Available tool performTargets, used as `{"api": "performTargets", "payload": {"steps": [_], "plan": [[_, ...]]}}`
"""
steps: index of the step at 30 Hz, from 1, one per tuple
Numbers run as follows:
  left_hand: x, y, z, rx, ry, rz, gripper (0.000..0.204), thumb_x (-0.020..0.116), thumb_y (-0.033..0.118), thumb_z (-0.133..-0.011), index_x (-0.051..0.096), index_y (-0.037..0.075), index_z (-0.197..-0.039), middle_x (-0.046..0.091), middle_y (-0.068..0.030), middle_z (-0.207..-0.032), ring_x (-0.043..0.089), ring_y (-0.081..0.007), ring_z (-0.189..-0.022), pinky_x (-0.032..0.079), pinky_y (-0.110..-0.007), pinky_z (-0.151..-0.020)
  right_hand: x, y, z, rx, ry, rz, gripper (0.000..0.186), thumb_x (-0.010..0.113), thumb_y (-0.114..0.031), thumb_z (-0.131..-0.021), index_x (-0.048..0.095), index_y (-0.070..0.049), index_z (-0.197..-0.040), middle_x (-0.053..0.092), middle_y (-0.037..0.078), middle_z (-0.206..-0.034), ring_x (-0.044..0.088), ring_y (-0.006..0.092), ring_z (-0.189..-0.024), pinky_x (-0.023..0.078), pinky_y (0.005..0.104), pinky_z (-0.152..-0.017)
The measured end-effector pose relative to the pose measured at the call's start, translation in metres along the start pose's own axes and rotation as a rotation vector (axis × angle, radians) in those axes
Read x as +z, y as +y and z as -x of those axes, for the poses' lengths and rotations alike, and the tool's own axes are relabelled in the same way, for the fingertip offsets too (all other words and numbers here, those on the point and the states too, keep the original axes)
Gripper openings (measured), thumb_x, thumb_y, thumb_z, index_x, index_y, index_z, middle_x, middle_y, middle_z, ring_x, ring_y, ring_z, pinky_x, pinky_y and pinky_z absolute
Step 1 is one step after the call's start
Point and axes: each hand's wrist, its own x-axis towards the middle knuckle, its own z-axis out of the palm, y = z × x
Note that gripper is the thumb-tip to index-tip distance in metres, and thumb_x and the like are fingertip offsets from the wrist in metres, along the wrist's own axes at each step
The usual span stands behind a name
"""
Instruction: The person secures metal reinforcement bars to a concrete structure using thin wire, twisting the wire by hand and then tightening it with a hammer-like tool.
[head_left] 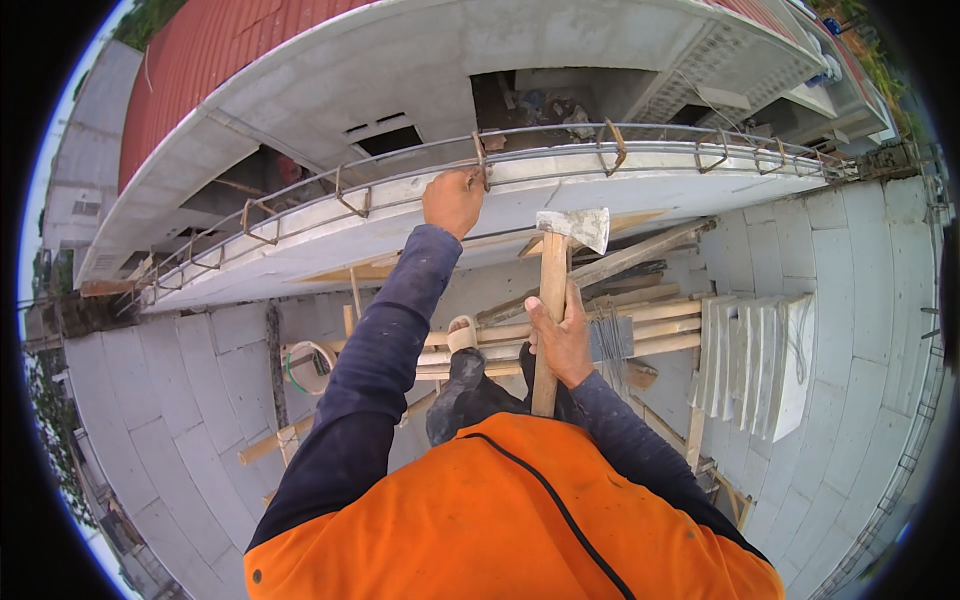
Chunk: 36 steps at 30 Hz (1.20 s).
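My left hand [455, 203] is closed at the top of the pale wall [560, 182], its fingers gripping a rusty steel stirrup [479, 150]. This stirrup is one of several set around the long reinforcing bars [545, 152] that run along the wall's top. In my right hand [563, 338] is a hatchet [553, 275], held by its wooden handle with the head up. The hatchet's grey, whitish-smeared head [580, 228] stands just short of the wall, to the right of my left hand. My fingertips on the stirrup are partly hidden.
Wooden planks [665, 328] form a platform below, with my sandalled foot [462, 334] on it. A bundle of wire [610, 345] lies by my right hand. Light panels [755, 360] stack at right; a round bucket [308, 367] stands at left. Beyond the wall is a red-roofed building [200, 75].
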Motion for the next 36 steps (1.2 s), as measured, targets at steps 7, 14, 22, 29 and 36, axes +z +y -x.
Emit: {"api": "performTargets", "payload": {"steps": [7,14,22,29,36], "plan": [[0.005,0.005,-0.002,-0.023,-0.004,-0.053,0.026,0.064,0.033,-0.097,0.080,0.012,-0.100,0.075,-0.0191,-0.091,0.070,-0.0434,-0.088,0.054,-0.053,-0.078,0.000,-0.027,-0.064,-0.016,-0.026,-0.025,0.069,0.058,-0.036,-0.104,0.034,-0.001,-0.158,0.061,0.009,-0.088,0.061,0.0156,-0.058,0.052,0.0323,-0.048],[0.000,0.013,-0.003,-0.059,-0.066,-0.130,0.024,0.062,0.028,-0.098,0.079,0.011,-0.098,0.076,-0.0168,-0.096,0.072,-0.0409,-0.089,0.056,-0.052,-0.080,0.016,-0.027,-0.061,0.030,-0.059,-0.121,0.050,0.059,-0.036,-0.105,0.043,-0.006,-0.142,0.060,0.008,-0.086,0.061,0.0154,-0.056,0.053,0.0316,-0.045],[0.004,0.011,-0.002,-0.045,-0.028,-0.078,0.027,0.064,0.033,-0.097,0.079,0.011,-0.098,0.075,-0.0180,-0.093,0.070,-0.0431,-0.089,0.054,-0.054,-0.078,0.004,-0.040,-0.103,0.107,-0.219,-0.548,0.050,0.044,-0.053,-0.110,0.054,-0.008,-0.130,0.058,0.003,-0.075,0.054,0.0135,-0.047,0.049,0.0290,-0.041],[0.009,0.008,0.000,-0.048,0.021,-0.056,0.023,0.063,0.028,-0.095,0.079,0.011,-0.097,0.075,-0.0177,-0.094,0.071,-0.0424,-0.089,0.055,-0.054,-0.079,0.005,-0.049,-0.117,-0.005,-0.087,-0.017,0.064,0.044,-0.067,-0.105,0.056,-0.005,-0.113,0.058,0.007,-0.069,0.058,0.0154,-0.044,0.050,0.0316,-0.040],[0.012,0.004,0.000,-0.059,0.023,-0.072,0.021,0.065,0.025,-0.093,0.079,0.010,-0.098,0.076,-0.0179,-0.095,0.072,-0.0415,-0.089,0.056,-0.053,-0.081,0.003,-0.052,-0.125,-0.025,-0.086,0.127,0.067,0.046,-0.067,-0.105,0.056,-0.001,-0.111,0.059,0.010,-0.066,0.059,0.0190,-0.043,0.049,0.0341,-0.041]]}}
